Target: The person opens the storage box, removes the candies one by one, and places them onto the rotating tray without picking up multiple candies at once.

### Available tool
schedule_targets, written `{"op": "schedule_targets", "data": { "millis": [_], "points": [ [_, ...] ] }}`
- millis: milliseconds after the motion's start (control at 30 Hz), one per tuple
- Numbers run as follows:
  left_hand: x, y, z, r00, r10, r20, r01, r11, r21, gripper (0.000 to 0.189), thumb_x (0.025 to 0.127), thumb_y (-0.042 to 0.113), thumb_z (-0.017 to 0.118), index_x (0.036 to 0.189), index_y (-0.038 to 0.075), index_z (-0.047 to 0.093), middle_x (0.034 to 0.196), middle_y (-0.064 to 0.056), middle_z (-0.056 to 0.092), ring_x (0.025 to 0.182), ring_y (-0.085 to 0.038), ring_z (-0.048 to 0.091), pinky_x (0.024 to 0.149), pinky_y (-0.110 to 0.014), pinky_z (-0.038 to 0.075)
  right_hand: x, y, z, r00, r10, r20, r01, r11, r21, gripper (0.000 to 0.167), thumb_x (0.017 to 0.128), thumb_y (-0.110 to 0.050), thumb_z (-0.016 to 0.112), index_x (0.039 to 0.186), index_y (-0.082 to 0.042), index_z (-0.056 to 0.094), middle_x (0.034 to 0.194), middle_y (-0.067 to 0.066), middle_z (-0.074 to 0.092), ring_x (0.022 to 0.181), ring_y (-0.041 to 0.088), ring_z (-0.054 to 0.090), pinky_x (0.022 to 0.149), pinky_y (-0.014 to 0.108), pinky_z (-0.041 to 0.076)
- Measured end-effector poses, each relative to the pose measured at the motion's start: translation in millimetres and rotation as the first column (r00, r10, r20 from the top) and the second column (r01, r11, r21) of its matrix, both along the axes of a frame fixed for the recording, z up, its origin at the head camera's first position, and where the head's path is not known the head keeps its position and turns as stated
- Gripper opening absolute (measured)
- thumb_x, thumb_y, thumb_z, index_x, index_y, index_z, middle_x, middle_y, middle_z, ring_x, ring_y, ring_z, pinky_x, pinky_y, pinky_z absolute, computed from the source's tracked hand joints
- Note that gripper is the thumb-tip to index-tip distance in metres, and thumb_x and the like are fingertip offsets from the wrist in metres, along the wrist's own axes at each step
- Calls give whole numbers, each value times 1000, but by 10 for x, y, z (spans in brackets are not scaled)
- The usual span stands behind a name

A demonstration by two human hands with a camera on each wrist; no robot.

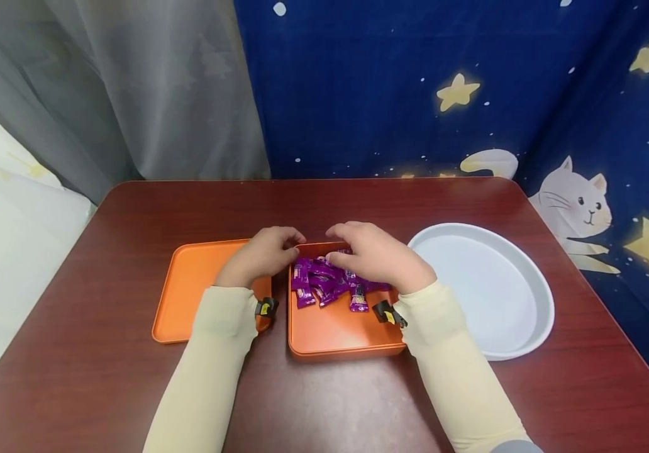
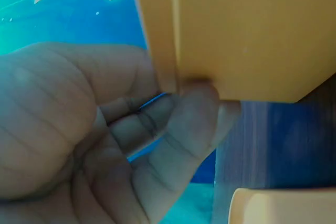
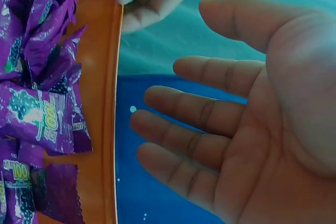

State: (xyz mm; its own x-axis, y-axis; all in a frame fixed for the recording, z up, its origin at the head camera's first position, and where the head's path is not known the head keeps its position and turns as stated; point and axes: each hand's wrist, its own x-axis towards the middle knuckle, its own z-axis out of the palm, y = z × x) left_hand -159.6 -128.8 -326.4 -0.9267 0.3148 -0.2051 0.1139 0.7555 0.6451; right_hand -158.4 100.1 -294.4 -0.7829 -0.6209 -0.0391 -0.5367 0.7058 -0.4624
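Note:
An orange box (image 1: 324, 333) holds a pile of purple-wrapped candies (image 1: 324, 280), heaped toward its far side. My left hand (image 1: 265, 255) grips the box at its far left corner. In the left wrist view, the thumb (image 2: 191, 116) presses on the outer wall while the other fingers bend around the corner. My right hand (image 1: 378, 255) is spread above the far right part of the box and covers some of the candies. Its fingers (image 3: 181, 111) are loosely straight and hold nothing; in the right wrist view they are apart from the box's rim.
Left of the box lies an orange lid (image 1: 194, 283), partly covered by the left forearm. A round white tray (image 1: 483, 296) is on the right, behind the right wrist. All stand on a dark red-brown table (image 1: 104, 377), with curtains (image 1: 358, 94) beyond its far edge.

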Motion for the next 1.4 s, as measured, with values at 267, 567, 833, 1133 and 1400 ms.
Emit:
{"op": "schedule_targets", "data": {
  "millis": [267, 567, 833, 1133, 1400],
  "points": [
    [-28, 8, -12, 999, -25, -43, 24, 1000, -12, 23, 100, 10, 54, 117, 8, 70, 101, -9, 67, 84, -25, 59, 74, -34, 55, 10, -83, -64, 1000, 17, -2, -17, 1000, 14, 43, 94, -28, 68, 131, -7, 61, 118, 9, 66, 105, 23, 61, 98, 40, 49],
    [-34, -28, -56, 998, -39, -52, 39, 999, -13, 25, 99, 8, 54, 115, 8, 72, 104, -9, 68, 82, -24, 58, 67, -31, 52, 55, -264, -226, 999, 20, -30, -17, 994, 105, 40, 93, -25, 69, 128, -7, 61, 110, 7, 64, 98, 20, 60, 94, 38, 49],
    [-67, 8, -74, 994, -37, -106, 34, 999, -32, 22, 99, 8, 55, 116, 6, 69, 108, -11, 67, 91, -27, 59, 85, -40, 53, 51, -359, -284, 993, -20, -119, 41, 984, 176, 35, 92, -27, 70, 121, -8, 64, 102, 5, 63, 90, 20, 61, 86, 37, 52],
    [-71, 8, -64, 995, -30, -98, 26, 999, -48, 20, 100, 10, 54, 115, 7, 67, 106, -11, 66, 90, -28, 59, 87, -43, 53, 51, -386, -314, 982, -49, -183, 82, 981, 178, 27, 91, -24, 70, 114, -10, 66, 98, 5, 65, 88, 21, 63, 83, 37, 54],
    [-33, -14, -14, 1000, -27, 6, 28, 998, -49, 26, 99, 13, 56, 122, 3, 63, 105, -12, 65, 91, -27, 59, 85, -41, 54, 56, -377, -328, 980, -68, -185, 102, 978, 183, 20, 92, -22, 69, 108, -10, 66, 92, 4, 67, 84, 21, 64, 77, 38, 54]
  ]
}}
